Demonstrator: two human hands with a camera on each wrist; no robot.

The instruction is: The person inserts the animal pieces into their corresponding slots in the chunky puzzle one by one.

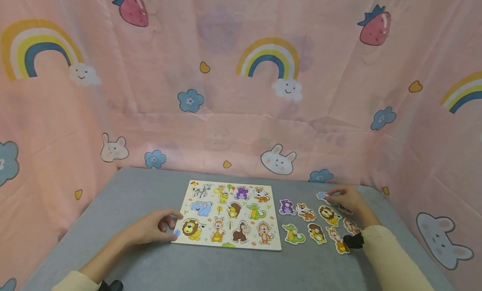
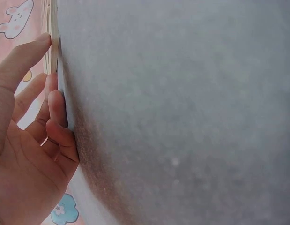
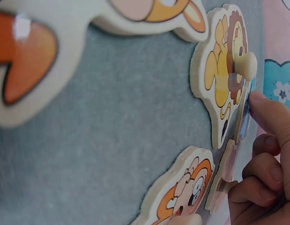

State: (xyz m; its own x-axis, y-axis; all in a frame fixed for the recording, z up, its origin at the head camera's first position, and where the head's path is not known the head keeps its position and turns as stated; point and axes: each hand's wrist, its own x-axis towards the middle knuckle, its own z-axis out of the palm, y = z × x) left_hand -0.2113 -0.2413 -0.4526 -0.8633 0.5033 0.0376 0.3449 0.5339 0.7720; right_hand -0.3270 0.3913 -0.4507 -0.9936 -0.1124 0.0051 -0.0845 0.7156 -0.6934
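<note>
The white animal puzzle board lies flat on the grey table. My left hand is at its left edge in the head view, thumb and index fingertip touching the edge. From the left wrist, the board edge shows thin beside the thumb, the other fingers bent loosely. To the right of the board, my right hand pinches a small blue puzzle piece, mostly covered by the fingers. In the right wrist view, the thumb tip reaches this piece behind the lion piece, whose round knob sticks up.
Loose pieces lie right of the board: purple bear, tiger, crocodile, hedgehog, kangaroo and monkey. A pink patterned curtain stands behind the grey table.
</note>
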